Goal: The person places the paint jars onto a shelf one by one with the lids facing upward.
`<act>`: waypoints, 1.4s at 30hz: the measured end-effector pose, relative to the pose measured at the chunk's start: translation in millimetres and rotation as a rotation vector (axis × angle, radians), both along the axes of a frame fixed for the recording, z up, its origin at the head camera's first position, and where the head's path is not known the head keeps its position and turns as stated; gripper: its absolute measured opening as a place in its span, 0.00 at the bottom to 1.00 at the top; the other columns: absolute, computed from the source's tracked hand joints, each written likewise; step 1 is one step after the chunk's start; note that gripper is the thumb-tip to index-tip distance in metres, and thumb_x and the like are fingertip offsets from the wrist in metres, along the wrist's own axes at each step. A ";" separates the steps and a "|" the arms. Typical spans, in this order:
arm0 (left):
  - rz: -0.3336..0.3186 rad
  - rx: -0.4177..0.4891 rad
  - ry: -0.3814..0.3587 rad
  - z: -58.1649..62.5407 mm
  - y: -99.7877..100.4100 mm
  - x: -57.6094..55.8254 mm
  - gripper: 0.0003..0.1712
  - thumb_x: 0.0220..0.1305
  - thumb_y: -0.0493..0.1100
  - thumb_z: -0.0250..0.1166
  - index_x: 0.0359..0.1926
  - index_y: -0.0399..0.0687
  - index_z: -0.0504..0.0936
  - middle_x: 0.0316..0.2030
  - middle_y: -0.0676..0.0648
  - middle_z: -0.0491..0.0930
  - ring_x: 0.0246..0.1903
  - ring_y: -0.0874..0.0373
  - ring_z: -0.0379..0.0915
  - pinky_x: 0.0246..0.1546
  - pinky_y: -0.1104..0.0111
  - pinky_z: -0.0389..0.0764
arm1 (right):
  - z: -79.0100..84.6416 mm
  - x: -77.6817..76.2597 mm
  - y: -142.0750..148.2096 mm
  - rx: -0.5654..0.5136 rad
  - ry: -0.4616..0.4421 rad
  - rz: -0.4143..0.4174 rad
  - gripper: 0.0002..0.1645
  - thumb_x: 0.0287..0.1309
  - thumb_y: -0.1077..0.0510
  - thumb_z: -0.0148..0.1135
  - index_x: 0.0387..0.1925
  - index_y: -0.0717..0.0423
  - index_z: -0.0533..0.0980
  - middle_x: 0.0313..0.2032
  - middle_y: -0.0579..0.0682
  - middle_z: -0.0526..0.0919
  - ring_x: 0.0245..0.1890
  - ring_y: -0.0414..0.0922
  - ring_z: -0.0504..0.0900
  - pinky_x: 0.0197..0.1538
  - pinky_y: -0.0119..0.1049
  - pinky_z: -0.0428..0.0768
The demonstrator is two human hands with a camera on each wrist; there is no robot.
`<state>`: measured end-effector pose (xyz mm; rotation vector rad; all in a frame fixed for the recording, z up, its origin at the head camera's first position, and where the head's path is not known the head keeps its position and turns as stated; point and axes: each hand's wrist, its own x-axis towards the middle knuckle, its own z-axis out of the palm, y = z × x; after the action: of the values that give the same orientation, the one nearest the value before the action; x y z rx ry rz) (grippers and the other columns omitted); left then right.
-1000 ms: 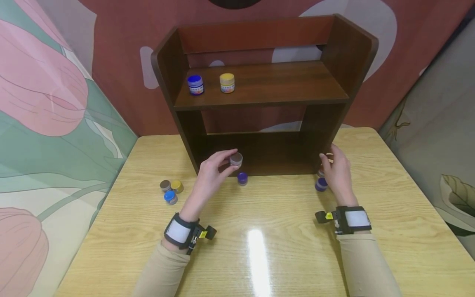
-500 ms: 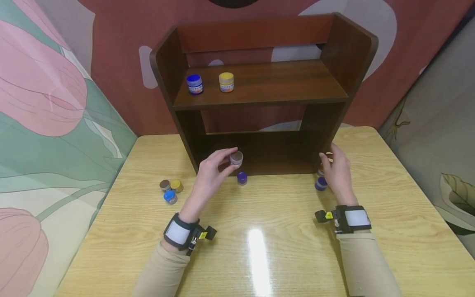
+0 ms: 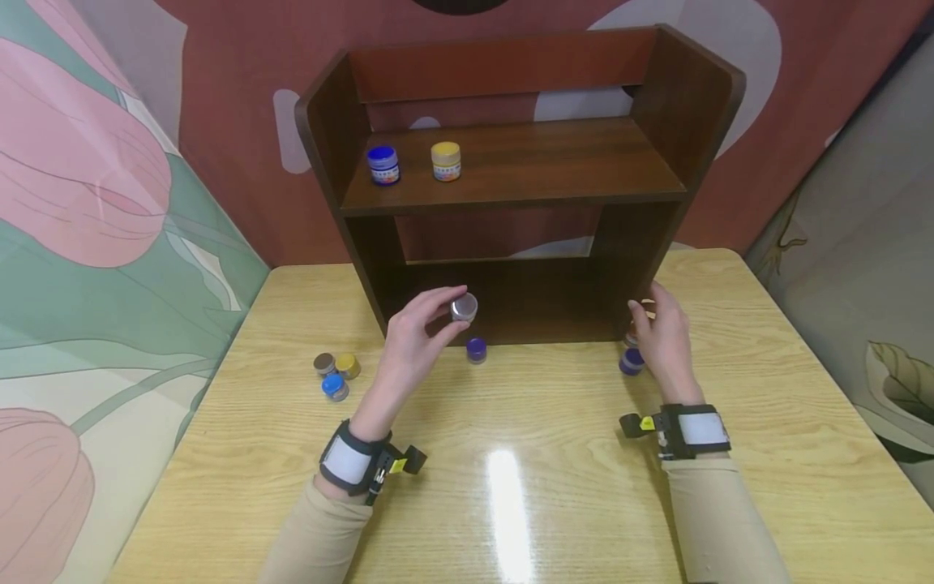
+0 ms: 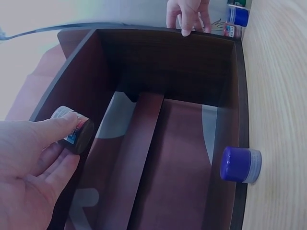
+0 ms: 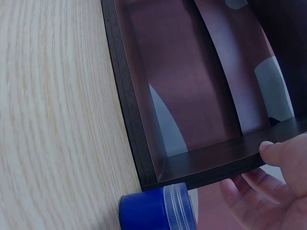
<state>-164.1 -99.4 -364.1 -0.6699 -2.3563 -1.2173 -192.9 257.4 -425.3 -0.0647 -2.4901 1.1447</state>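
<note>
My left hand (image 3: 416,345) pinches a small brown-lidded paint jar (image 3: 464,308) between thumb and fingers, in front of the lower compartment of a dark wooden shelf (image 3: 554,166). In the left wrist view the jar (image 4: 85,136) lies tilted, its printed label partly under the thumb. At the shelf's right side panel, my right hand (image 3: 664,345) grips the front edge, thumb inside and fingers outside, as the right wrist view shows. A purple-lidded jar (image 3: 477,350) stands on the table at the shelf's front edge, below the held jar.
On the upper shelf board stand a blue jar (image 3: 384,166) and a yellow jar (image 3: 447,161). Brown (image 3: 324,365), yellow (image 3: 348,367) and blue (image 3: 335,387) lidded jars cluster on the table at left. Another purple-lidded jar (image 3: 631,362) and a partly hidden reddish one (image 4: 233,30) sit by the right hand.
My left hand has lifted the brown-lidded jar slightly and tipped it a little. The right hand stays on the shelf's side panel.
</note>
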 end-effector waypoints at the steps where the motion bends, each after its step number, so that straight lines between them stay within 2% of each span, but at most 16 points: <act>1: -0.003 0.005 0.000 0.4 0.2 0.1 0.26 0.59 0.40 0.72 0.60 0.49 0.81 0.55 0.46 0.83 0.54 0.55 0.82 0.55 0.69 0.83 | 0.4 0.2 0.2 0.000 0.000 0.001 0.22 0.75 0.58 0.49 0.65 0.59 0.69 0.59 0.65 0.76 0.57 0.64 0.79 0.50 0.59 0.85; 15: 0.007 0.041 -0.009 10.9 3.4 5.4 0.28 0.59 0.40 0.71 0.62 0.51 0.80 0.57 0.47 0.82 0.58 0.55 0.80 0.59 0.68 0.81 | 1.8 -1.5 2.5 -0.007 0.006 0.009 0.22 0.74 0.58 0.49 0.65 0.59 0.69 0.59 0.65 0.76 0.57 0.63 0.79 0.51 0.58 0.84; 25: 0.017 0.069 0.000 15.0 3.1 8.5 0.28 0.59 0.40 0.72 0.61 0.50 0.80 0.58 0.47 0.82 0.58 0.55 0.80 0.58 0.69 0.81 | 0.0 -5.2 0.5 0.005 0.022 0.014 0.20 0.73 0.59 0.51 0.63 0.60 0.70 0.57 0.65 0.77 0.54 0.63 0.81 0.46 0.57 0.86; 34: -0.012 0.093 0.046 22.9 6.6 6.6 0.28 0.60 0.40 0.71 0.63 0.51 0.79 0.58 0.46 0.82 0.58 0.56 0.80 0.58 0.71 0.80 | 1.4 -4.1 1.2 -0.008 0.008 0.027 0.22 0.74 0.58 0.50 0.66 0.58 0.68 0.59 0.65 0.76 0.56 0.63 0.80 0.46 0.57 0.86; 42: -0.031 0.098 0.083 35.1 14.2 6.0 0.27 0.61 0.40 0.71 0.62 0.50 0.80 0.58 0.46 0.82 0.58 0.56 0.80 0.59 0.72 0.80 | -2.6 -1.7 3.5 0.000 0.024 0.028 0.20 0.74 0.59 0.50 0.63 0.60 0.70 0.58 0.65 0.77 0.54 0.63 0.81 0.44 0.56 0.87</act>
<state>-158.1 -85.2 -329.0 -0.7126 -2.2108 -1.2834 -194.6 260.9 -427.9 -0.0163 -2.4773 1.1500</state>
